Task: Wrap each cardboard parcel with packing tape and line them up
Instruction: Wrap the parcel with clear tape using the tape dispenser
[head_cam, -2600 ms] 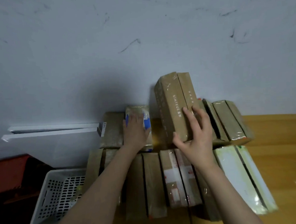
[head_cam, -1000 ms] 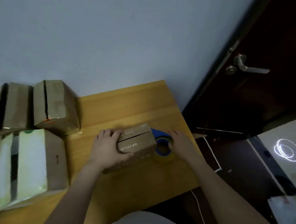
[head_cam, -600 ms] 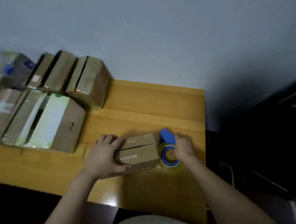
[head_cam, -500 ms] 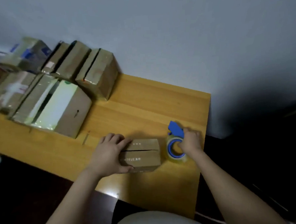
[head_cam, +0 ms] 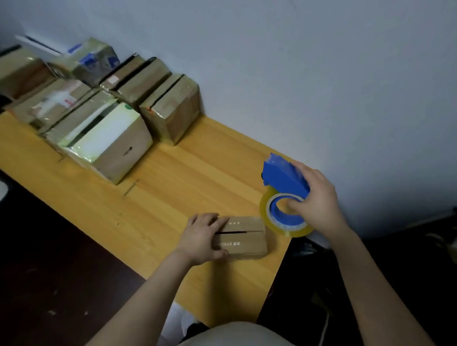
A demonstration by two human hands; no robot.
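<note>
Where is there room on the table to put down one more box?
The widest bare wood lies between the taped parcels and the small box under the left hand. Another strip runs along the wall, from the parcels to the tape dispenser held by the right hand. The far left of the table is crowded.

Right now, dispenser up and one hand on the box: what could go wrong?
1. The small box sits near the table's right edge; the left hand holds only its left end, so a pull from the tape dispenser in the right hand could drag it off.
2. Its top flaps show a dark gap; tape may seal them apart.
</note>
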